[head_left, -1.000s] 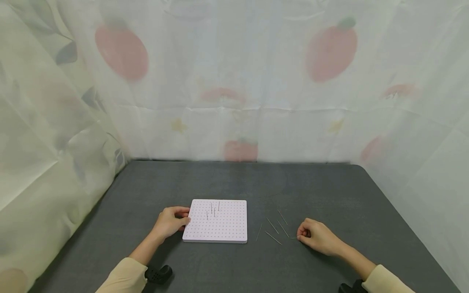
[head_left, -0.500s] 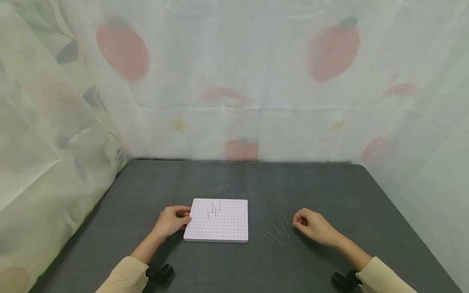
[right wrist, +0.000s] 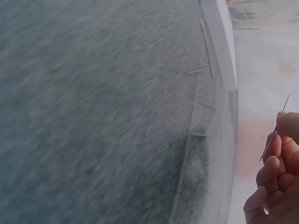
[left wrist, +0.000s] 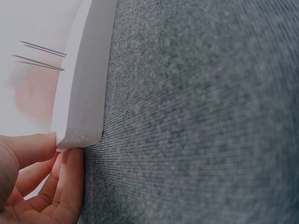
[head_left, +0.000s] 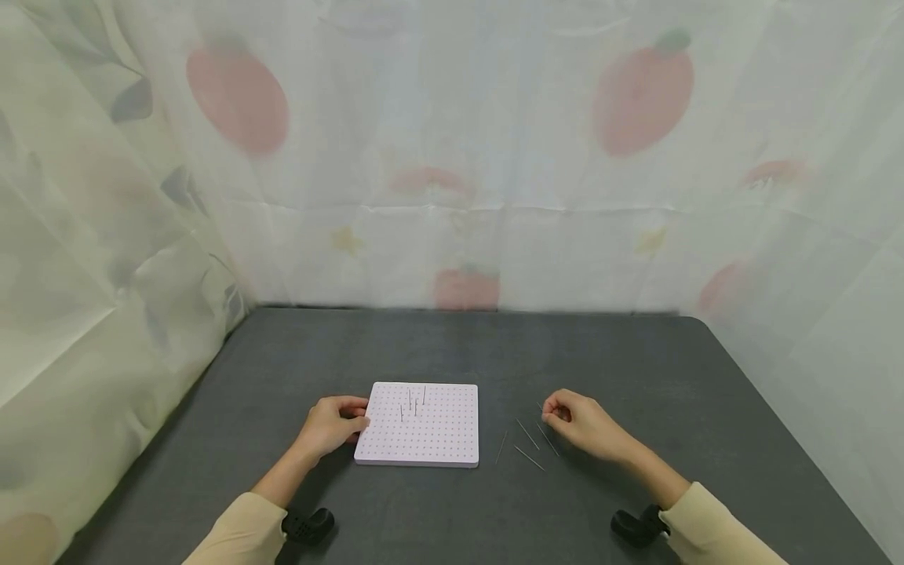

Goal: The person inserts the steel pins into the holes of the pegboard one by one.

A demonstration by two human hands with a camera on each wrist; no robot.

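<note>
A white perforated board (head_left: 438, 443) lies on the dark table, with several thin metal pins (head_left: 424, 395) standing upright in its far left part. My left hand (head_left: 326, 428) grips the board's left edge. In the left wrist view the thumb (left wrist: 35, 147) is on the board's upper side and the curled fingers (left wrist: 70, 186) are at its lower edge. My right hand (head_left: 586, 424) is over the right side of the loose pins. Between its thumb and forefinger it pinches a metal pin (right wrist: 285, 103), slanted and clear of the table in the right wrist view.
Several loose metal pins (head_left: 530, 458) are scattered on the table (head_left: 438, 510) right of the board. A pale curtain (head_left: 452, 157) with fruit prints hangs behind the table. Another patterned cloth (head_left: 106, 314) runs along the left side.
My right hand has lifted a pin off the table at the right end of the scatter and moved left and farther away with it. My left hand keeps its hold on the board.
</note>
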